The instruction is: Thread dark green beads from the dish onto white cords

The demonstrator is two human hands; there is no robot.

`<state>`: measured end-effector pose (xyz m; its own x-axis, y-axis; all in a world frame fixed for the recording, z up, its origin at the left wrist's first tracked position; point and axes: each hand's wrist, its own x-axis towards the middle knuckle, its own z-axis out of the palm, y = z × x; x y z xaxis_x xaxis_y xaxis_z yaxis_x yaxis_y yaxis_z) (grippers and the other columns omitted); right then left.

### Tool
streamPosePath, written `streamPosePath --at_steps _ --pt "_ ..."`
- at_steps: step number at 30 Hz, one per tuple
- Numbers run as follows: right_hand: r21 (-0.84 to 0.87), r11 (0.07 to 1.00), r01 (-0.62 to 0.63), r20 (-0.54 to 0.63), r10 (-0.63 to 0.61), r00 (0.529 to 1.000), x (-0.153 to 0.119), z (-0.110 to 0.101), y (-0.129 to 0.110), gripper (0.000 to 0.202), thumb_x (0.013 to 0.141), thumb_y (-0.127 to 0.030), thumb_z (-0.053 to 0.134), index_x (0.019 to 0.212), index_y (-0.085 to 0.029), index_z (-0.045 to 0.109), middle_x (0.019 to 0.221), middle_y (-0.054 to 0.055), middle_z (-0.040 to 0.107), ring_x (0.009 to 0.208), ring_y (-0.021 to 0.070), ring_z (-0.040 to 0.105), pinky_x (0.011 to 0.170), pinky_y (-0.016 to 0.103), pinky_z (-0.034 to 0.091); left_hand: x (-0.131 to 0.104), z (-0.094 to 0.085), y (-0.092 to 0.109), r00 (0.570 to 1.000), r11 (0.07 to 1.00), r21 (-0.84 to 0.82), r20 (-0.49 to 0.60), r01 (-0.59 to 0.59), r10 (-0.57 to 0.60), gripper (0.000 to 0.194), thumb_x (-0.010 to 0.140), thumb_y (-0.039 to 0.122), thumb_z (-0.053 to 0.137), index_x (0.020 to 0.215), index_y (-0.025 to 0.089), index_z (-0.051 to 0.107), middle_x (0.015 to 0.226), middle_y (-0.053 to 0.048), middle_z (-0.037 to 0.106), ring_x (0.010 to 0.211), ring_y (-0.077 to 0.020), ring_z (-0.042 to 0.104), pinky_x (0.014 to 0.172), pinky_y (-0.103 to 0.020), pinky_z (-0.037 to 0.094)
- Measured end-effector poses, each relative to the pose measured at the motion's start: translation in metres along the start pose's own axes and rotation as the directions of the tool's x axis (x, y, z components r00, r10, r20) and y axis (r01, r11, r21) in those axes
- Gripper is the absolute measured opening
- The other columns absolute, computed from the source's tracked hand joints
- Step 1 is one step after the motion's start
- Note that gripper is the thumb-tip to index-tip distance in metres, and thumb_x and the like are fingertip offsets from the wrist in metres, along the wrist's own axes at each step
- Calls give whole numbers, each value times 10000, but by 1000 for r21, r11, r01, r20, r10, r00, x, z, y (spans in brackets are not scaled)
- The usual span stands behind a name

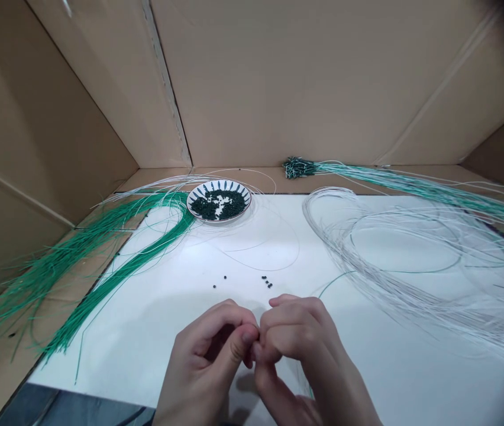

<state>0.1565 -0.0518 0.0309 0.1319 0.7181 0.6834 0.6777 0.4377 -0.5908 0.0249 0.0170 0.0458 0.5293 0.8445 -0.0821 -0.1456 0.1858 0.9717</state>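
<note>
Black beads (pixel 270 286) lie on the white counter (pixel 128 331), just beyond the left hand (pixel 203 355) and right hand (pixel 300 331), pinched together at the fingertips, any held item hidden; likely light, hard and prone to roll, each bead suits a pinch across its sides

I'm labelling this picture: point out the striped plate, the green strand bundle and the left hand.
Striped plate (pixel 217 185), head view: far rim.
Green strand bundle (pixel 145 253), head view: near stretch's middle.
Left hand (pixel 199 354), head view: its middle.
</note>
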Motion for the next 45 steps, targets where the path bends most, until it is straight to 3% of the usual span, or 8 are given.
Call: streamPosePath --at_steps 4,8,13,24,30,36,42,45 --pt "-11 1000 24 32 -24 999 0 -3 0 311 862 49 513 986 -236 506 815 -15 666 747 157 616 797 317 591 1 -3 0 999 998 58 46 -25 22 230 880 395 787 724 227 766 693 20 657 648 -131 609 623 -188 495" --pt "-22 1000 -21 -46 20 999 -2 0 -4 264 912 22 504 958 -234 549 802 6 687 733 171 609 661 283 561 0 3 1 996 999 44 -95 6 -2 283 790 449 856 662 221 748 649 22 642 615 -140 576 604 -214 472" --pt "-8 1000 0 -126 -1 992 -3 5 -6 298 876 82 531 938 -207 569 826 24 711 709 156 609 636 275 559 0 9 0 990 998 39 -133 41 -35 299 768 484 861 661 229 745 629 39 631 605 -131 562 603 -210 456" --pt "14 1000 9 -115 -7 993 0 13 3 331 876 93 502 984 -217 548 838 17 690 730 157 595 647 278 564 5 6 -1 984 994 92 -175 60 -43 286 798 424 839 632 219 728 595 52 571 574 -118 443 609 -196 437" --pt "25 999 22 -99 -20 995 1 17 9 298 898 61 501 1002 -215 538 865 15 688 757 149 623 686 263 580 6 5 -4 981 993 78 -181 85 -70 254 795 392 840 645 216 737 611 52 609 595 -113 488 598 -185 428" --pt "-97 991 94 -82 -102 991 5 13 11 302 832 82 524 941 -200 516 762 -40 669 654 93 645 915 305 615 7 8 -3 975 987 72 -184 143 -128 285 750 432 862 629 209 733 622 35 637 642 -137 560 618 -200 445" --pt "-64 996 -59 -123 51 991 4 4 10 299 792 -14 585 955 -241 478 784 -76 611 707 93 647 1067 362 538 6 14 0 956 978 -16 -210 208 -207 424 633 565 918 584 191 725 552 40 586 546 -108 489 542 -191 400" --pt "-47 975 -216 -196 203 959 -1 -3 10 280 789 -89 594 996 -245 487 906 -16 587 863 136 627 884 244 574 6 15 0 955 979 -47 -217 199 -204 485 617 614 908 553 177 709 526 46 544 514 -91 470 528 -181 385"
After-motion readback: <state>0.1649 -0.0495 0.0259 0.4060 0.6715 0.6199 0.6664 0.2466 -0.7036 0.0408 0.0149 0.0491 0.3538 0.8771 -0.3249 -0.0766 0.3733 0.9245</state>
